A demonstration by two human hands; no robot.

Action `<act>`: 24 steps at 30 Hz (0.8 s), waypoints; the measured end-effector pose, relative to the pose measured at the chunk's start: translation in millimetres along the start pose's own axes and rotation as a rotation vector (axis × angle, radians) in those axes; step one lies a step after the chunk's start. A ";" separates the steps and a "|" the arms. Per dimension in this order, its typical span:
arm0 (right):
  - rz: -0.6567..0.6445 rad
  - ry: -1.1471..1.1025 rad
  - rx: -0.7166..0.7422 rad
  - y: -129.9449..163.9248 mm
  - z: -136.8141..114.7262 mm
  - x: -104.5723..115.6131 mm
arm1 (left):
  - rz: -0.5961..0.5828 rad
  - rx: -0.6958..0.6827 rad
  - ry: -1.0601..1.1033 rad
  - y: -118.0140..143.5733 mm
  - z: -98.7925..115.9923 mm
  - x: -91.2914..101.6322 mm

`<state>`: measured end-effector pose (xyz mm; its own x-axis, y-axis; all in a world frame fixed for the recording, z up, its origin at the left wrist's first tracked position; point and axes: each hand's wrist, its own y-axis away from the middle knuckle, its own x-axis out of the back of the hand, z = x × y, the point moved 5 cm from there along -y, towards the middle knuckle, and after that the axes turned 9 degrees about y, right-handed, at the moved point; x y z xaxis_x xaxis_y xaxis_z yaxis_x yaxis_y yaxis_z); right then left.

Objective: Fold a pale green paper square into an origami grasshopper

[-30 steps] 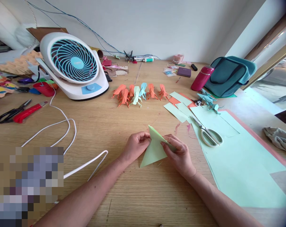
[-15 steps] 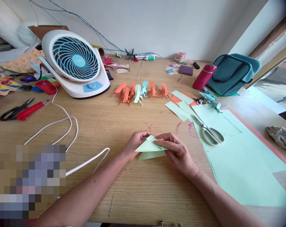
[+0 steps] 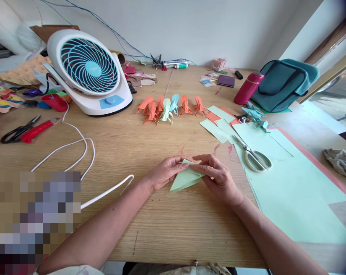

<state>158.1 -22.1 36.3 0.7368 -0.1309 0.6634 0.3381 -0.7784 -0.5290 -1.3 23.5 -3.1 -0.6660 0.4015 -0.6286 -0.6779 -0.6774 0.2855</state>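
Beyond the folded paper (image 3: 184,180), a bottle (image 3: 248,89) stands beside a bag (image 3: 285,87).

Two bare hands, a five-fingered left hand (image 3: 167,173) and a right hand (image 3: 221,179) with fine creases across the knuckles, join smooth, uncovered forearms. The left forearm (image 3: 115,210) broadens toward the elbow and carries one small round spot (image 3: 113,209) on its upper side. The right forearm (image 3: 267,225) is likewise bare and tapers to a narrow wrist. Near the left elbow, a pale, off-white, softly rumpled cloth edge (image 3: 78,270) shows, apparently part of a loose short sleeve. At the bottom centre sits a strip of wrinkled beige fabric (image 3: 175,270), with a small, shiny, metal-looking fitting (image 3: 196,262) near its middle; its exact kind cannot be told. Black material (image 3: 129,268) flanks the beige, too cropped to identify.
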 end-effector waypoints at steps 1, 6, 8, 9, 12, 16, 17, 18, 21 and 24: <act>0.024 -0.029 -0.077 -0.1 4.5 0.6 | 0.008 -0.004 0.007 -0.3 -0.2 0.3; 0.166 -0.408 -0.529 4.8 30.1 -5.4 | 0.109 -0.121 0.146 -4.3 3.6 3.4; 0.147 -0.510 -0.587 5.6 30.1 -13.1 | 0.143 -0.196 0.229 -5.7 5.8 3.7; 0.124 -0.525 -0.602 6.0 28.1 -16.9 | 0.154 -0.227 0.266 -6.2 6.4 3.4; 0.039 -0.476 -0.641 7.4 18.5 -26.2 | 0.162 -0.294 0.344 -6.3 6.4 0.4; -0.085 -0.293 -0.666 7.9 9.8 -30.7 | 0.140 -0.314 0.359 -5.4 2.7 -4.8; -0.085 -0.264 -0.672 7.9 10.0 -29.7 | 0.132 -0.307 0.342 -5.4 1.4 -5.7; -0.073 -0.254 -0.684 8.1 11.0 -28.4 | 0.126 -0.301 0.314 -5.4 0.4 -6.1; -0.026 -0.293 -0.733 10.1 16.6 -25.9 | 0.115 -0.307 0.176 -5.4 0.2 -5.2; 0.005 -0.324 -0.736 11.3 20.0 -25.4 | 0.119 -0.347 -0.004 -5.2 3.5 -2.3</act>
<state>154.9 -15.3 2.9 0.9087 -0.0386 0.4157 -0.0553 -0.9981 0.0281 2.7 28.2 -0.6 -0.7357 0.3091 -0.6026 -0.4501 -0.8880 0.0941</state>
